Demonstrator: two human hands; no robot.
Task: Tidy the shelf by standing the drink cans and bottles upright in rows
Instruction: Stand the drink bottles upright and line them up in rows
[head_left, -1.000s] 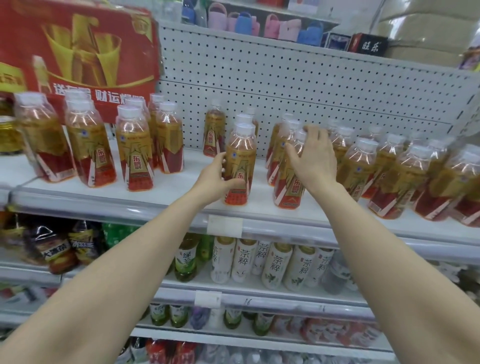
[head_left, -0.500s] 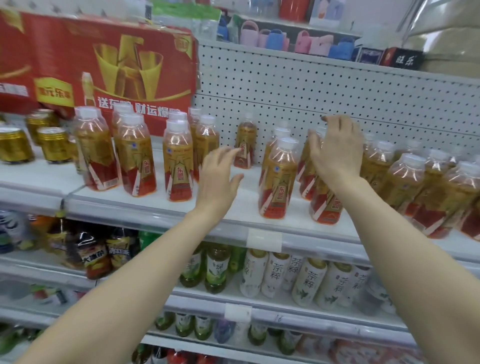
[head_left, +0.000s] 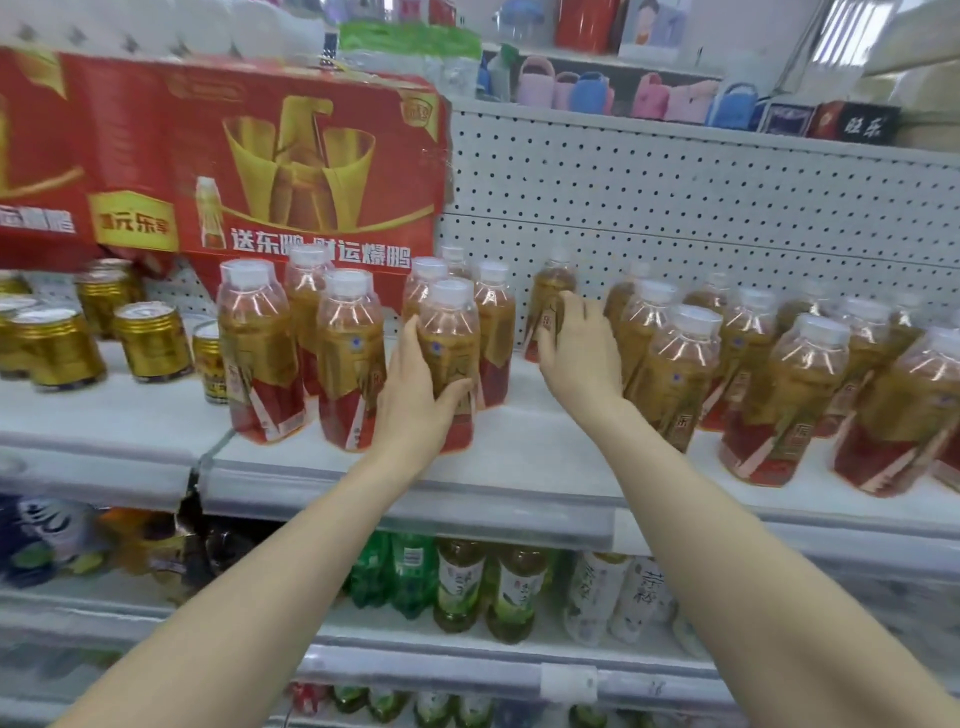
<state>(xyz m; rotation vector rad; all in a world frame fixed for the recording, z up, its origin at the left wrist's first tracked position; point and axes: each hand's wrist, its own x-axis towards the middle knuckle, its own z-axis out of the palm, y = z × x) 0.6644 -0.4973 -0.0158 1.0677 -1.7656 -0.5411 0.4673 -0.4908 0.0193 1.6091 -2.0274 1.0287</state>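
Upright amber drink bottles with white caps and red-gold labels stand on the white shelf (head_left: 519, 447). My left hand (head_left: 415, 395) grips a front bottle (head_left: 450, 332) around its lower body, beside two more front bottles (head_left: 349, 358) to its left. My right hand (head_left: 576, 353) wraps around a lone bottle (head_left: 553, 291) standing further back by the pegboard. A denser group of the same bottles (head_left: 680, 364) fills the shelf to the right, several leaning slightly. Gold cans (head_left: 150, 340) stand at the left.
A red and gold carton (head_left: 218, 156) sits behind the left bottles. White pegboard (head_left: 701, 208) backs the shelf. A lower shelf holds green and white tea bottles (head_left: 462, 587). Bare shelf surface shows between my two hands.
The view swung left. My left hand went from open in the air to gripping a front bottle. My right hand left the right group and took hold of the lone back bottle.
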